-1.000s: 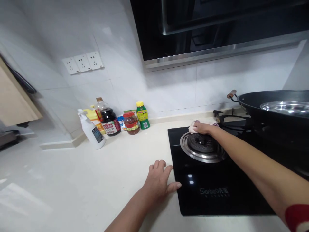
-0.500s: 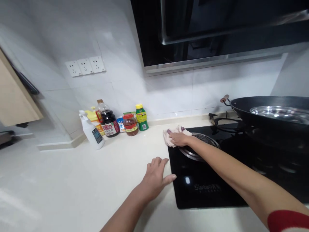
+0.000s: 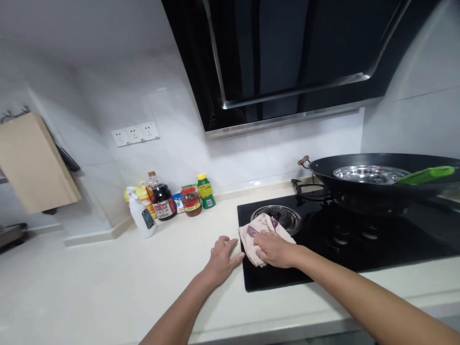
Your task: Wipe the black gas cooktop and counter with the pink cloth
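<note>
My right hand [image 3: 275, 248] presses a pale pink cloth [image 3: 257, 258] with purplish patches against the black glass gas stove [image 3: 268, 281]. The cloth lies at the stove's left side, in front of the left burner [image 3: 278, 215] and partly over its near rim. My left hand [image 3: 221, 261] rests on the white countertop [image 3: 118, 287], fingers apart and holding nothing. Its thumb and fingertips are close to the stove's left edge.
A large black wok [image 3: 359, 191] sits on the stove's right side, holding a steel dish [image 3: 370, 173] and a green-handled utensil [image 3: 427, 175]. A white spray bottle [image 3: 141, 215], soy sauce bottle [image 3: 163, 203], red-lidded jar [image 3: 191, 202] and green bottle [image 3: 206, 191] stand along the wall. The range hood [image 3: 287, 57] overhangs.
My right hand has brought the cloth from the burner's far left toward the stove's front, where it is spread wider. My left hand stays beside the stove edge. The view has shifted right.
</note>
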A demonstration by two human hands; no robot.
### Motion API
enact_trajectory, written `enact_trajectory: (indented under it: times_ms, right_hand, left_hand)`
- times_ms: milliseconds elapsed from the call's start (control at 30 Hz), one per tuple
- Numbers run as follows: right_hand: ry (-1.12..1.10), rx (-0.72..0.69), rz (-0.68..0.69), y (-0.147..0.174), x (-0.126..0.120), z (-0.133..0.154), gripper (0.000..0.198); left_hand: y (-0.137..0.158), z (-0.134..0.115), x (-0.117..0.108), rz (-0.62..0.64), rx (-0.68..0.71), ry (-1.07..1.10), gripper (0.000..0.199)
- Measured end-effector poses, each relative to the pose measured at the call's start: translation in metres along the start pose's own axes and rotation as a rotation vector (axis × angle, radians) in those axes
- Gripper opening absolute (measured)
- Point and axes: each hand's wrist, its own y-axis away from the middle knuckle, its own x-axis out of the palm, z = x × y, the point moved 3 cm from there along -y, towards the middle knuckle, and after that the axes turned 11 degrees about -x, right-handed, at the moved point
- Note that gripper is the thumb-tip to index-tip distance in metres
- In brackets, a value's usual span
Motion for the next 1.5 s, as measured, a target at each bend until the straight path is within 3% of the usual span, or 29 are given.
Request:
enact_trajectory:
  times_ms: [200, 333, 400, 500, 600, 733, 900, 1100, 1500]
  right_hand:
    - [-0.042, 0.014, -0.060, 0.049, -0.018, 0.009, 0.028]
    - [-0.089, -0.012, -0.177, 0.094, -0.026, 0.015, 0.034]
    - [-0.079, 0.033, -0.319, 0.124, -0.027, 0.005, 0.034]
    - [0.011, 0.213, -0.517, 0.173, -0.020, -0.028, 0.035]
    - [0.016, 0.338, -0.576, 0.207, -0.007, -0.057, 0.040]
    - [-0.069, 0.349, -0.563, 0.215, 0.000, -0.070, 0.049]
    - [-0.196, 0.427, -0.599, 0.218, -0.008, -0.068, 0.052]
    - [-0.242, 0.457, -0.572, 0.229, -0.001, -0.078, 0.049]
    - [-0.017, 0.327, -0.469, 0.223, 0.022, -0.096, 0.050]
  left_hand:
    - [-0.005, -0.051, -0.011, 0.039, 0.109, -0.039, 0.048]
    - [-0.008, -0.105, 0.009, 0.118, 0.236, -0.053, 0.050]
    - [-0.009, -0.128, 0.023, 0.175, 0.272, -0.072, 0.054]
    - [-0.012, -0.152, 0.039, 0.274, 0.274, -0.120, 0.064]
    - [-0.017, -0.172, 0.046, 0.365, 0.236, -0.170, 0.076]
    - [-0.024, -0.198, 0.057, 0.419, 0.183, -0.179, 0.074]
    - [-0.022, -0.222, 0.081, 0.432, 0.155, -0.103, 0.077]
    - [-0.006, -0.214, 0.080, 0.402, 0.180, -0.046, 0.081]
    - [0.039, -0.119, 0.024, 0.217, -0.138, -0.120, 0.078]
